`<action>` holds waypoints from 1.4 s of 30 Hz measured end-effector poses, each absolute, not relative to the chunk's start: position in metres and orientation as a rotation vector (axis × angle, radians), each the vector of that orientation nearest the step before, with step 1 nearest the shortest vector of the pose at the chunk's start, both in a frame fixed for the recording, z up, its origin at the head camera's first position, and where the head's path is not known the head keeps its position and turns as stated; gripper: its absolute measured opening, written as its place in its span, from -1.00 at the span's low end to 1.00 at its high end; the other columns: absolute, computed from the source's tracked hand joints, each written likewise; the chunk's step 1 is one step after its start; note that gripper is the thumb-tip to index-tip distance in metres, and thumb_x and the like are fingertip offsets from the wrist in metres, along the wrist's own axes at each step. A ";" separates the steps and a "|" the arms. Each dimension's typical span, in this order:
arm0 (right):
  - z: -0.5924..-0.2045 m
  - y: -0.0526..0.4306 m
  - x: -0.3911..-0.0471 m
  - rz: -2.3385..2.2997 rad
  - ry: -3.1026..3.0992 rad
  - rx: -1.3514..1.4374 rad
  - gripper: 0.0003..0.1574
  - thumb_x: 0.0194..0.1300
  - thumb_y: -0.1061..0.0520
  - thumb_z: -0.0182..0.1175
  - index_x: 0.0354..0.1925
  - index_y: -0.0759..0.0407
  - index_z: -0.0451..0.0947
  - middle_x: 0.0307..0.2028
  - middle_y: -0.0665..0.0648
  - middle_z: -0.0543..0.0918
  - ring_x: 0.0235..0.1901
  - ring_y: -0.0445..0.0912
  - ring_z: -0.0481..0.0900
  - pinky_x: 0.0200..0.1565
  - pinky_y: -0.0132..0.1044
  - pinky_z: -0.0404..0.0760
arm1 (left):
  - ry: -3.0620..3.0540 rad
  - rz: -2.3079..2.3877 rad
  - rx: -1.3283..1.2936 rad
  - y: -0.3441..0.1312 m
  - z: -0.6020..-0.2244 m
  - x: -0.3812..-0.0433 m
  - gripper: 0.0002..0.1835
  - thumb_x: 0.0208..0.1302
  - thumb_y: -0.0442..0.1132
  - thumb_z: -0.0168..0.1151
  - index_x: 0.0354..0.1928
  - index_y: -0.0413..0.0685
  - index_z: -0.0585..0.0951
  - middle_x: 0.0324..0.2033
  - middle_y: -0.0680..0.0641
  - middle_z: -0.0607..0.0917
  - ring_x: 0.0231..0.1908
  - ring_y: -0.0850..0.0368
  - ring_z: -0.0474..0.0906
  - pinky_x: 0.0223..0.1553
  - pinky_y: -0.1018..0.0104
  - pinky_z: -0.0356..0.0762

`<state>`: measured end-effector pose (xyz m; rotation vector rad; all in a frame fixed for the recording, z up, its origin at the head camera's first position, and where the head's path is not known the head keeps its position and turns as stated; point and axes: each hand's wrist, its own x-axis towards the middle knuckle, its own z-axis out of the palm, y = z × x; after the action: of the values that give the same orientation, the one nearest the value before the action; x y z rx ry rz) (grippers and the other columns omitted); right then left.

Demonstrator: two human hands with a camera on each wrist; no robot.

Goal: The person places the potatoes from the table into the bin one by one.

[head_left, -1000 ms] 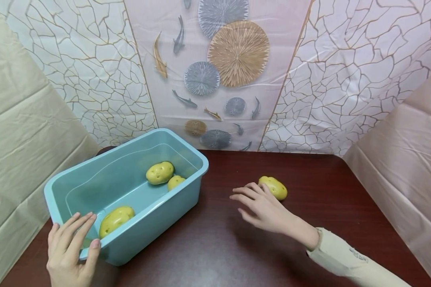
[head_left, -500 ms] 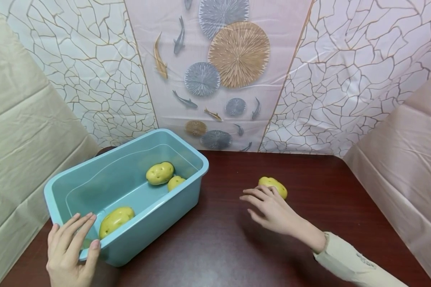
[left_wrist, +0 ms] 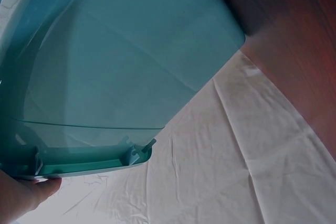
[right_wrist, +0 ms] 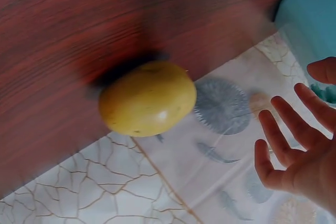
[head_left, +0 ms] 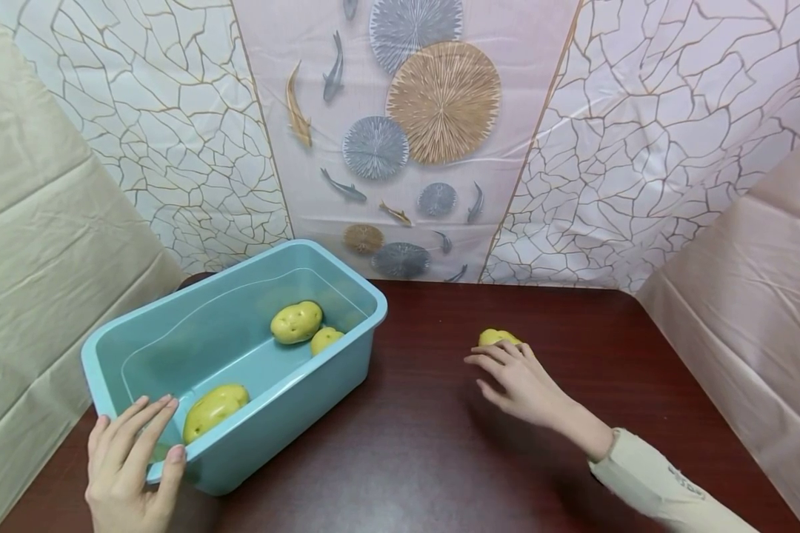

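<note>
My left hand (head_left: 127,466) grips the near-left rim of a light blue plastic tub (head_left: 293,400), thumb outside and fingers over the inside. In the left wrist view the thumb (left_wrist: 44,190) lies along the tub's rim. Inside the tub are a potato (head_left: 215,411) near that hand and two more, one potato (head_left: 296,322) beside a partly hidden potato (head_left: 324,340). On the table, another yellow potato (head_left: 497,337) lies behind my right hand (head_left: 523,385), partly covered by it. The right wrist view has this potato (right_wrist: 147,99) apart from the spread, slightly bent fingers.
The dark red-brown table (head_left: 387,459) carries the tub at left. A patterned cloth (head_left: 413,185) hangs behind it. Beige cloth walls (head_left: 740,296) stand at both sides.
My right hand has moved to the right, toward the potato on the table, and now covers more of it. The left hand and the tub have stayed in place.
</note>
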<state>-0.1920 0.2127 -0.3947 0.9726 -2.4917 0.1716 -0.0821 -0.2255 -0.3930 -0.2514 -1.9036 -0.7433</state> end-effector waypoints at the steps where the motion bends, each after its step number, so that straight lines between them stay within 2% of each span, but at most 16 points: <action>1: -0.395 0.214 -0.193 0.171 -2.492 0.968 -0.57 -0.05 0.13 0.23 -0.10 0.03 0.54 -0.09 -0.01 0.58 -0.03 -0.03 0.40 -0.13 -0.07 0.27 | -1.910 -0.742 -0.249 -0.225 -0.393 -0.082 -0.56 0.17 -0.04 0.06 -0.15 -0.31 0.61 -0.12 -0.19 0.63 0.15 0.29 0.34 0.25 0.04 -0.04; 5: -0.398 0.220 -0.198 0.168 -2.492 0.948 -0.57 -0.06 0.13 0.24 -0.11 0.07 0.55 -0.11 0.03 0.58 -0.03 -0.01 0.39 -0.22 -0.13 0.24 | -1.916 -0.741 -0.241 -0.223 -0.391 -0.082 -0.54 0.17 -0.02 0.06 -0.18 -0.34 0.61 -0.10 -0.10 0.63 0.15 0.34 0.31 0.25 0.03 -0.05; 10: -0.403 0.227 -0.203 0.147 -2.505 0.909 -0.57 -0.07 0.11 0.25 -0.12 0.09 0.55 -0.12 0.09 0.58 -0.09 -0.01 0.41 -0.27 -0.14 0.24 | -1.898 -0.744 -0.245 -0.219 -0.387 -0.081 -0.52 0.19 -0.01 0.04 -0.21 -0.39 0.60 -0.04 0.13 0.58 0.15 0.39 0.30 0.25 0.05 -0.04; 18: -0.407 0.234 -0.207 0.137 -2.571 0.838 -0.54 -0.05 0.07 0.25 -0.09 0.10 0.54 -0.06 0.15 0.55 -0.12 0.03 0.40 -0.28 -0.07 0.26 | -1.912 -0.747 -0.235 -0.220 -0.387 -0.080 -0.53 0.18 -0.02 0.05 -0.20 -0.38 0.60 -0.07 0.00 0.62 0.15 0.38 0.29 0.25 0.03 -0.05; 27: -0.411 0.240 -0.213 0.105 -2.604 0.785 -0.50 -0.06 0.04 0.27 -0.08 0.13 0.52 -0.02 0.21 0.52 -0.15 0.03 0.39 -0.31 -0.11 0.24 | -1.897 -0.763 -0.242 -0.219 -0.387 -0.080 -0.53 0.19 -0.03 0.06 -0.19 -0.38 0.60 -0.01 0.25 0.52 0.15 0.38 0.30 0.24 0.01 -0.04; 34: -0.413 0.242 -0.217 0.055 -2.672 0.732 -0.44 -0.04 0.00 0.26 -0.02 0.14 0.47 0.04 0.24 0.48 -0.12 0.09 0.38 -0.29 -0.07 0.24 | -1.911 -0.760 -0.231 -0.220 -0.389 -0.080 -0.53 0.18 -0.03 0.06 -0.19 -0.37 0.60 -0.01 0.19 0.55 0.15 0.39 0.29 0.24 0.02 -0.05; 38: -0.415 0.245 -0.220 0.028 -2.706 0.702 -0.41 -0.03 -0.03 0.24 0.00 0.13 0.45 0.05 0.25 0.45 -0.10 0.12 0.37 -0.29 -0.04 0.25 | -1.911 -0.762 -0.236 -0.220 -0.388 -0.080 -0.53 0.19 -0.03 0.06 -0.19 -0.38 0.60 0.00 0.24 0.53 0.15 0.38 0.29 0.25 0.04 -0.05; 42: -0.418 0.247 -0.222 0.033 -2.729 0.676 -0.39 -0.04 -0.03 0.25 0.01 0.14 0.45 0.07 0.26 0.44 -0.08 0.15 0.37 -0.28 -0.01 0.25 | -1.908 -0.759 -0.246 -0.223 -0.391 -0.081 -0.54 0.18 -0.03 0.06 -0.17 -0.34 0.61 -0.02 0.13 0.58 0.15 0.34 0.31 0.25 0.06 -0.04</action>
<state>-0.2224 0.2468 -0.4181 0.6755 -2.7294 0.0327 -0.0812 -0.2227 -0.3905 -0.2463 -1.9080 -0.7589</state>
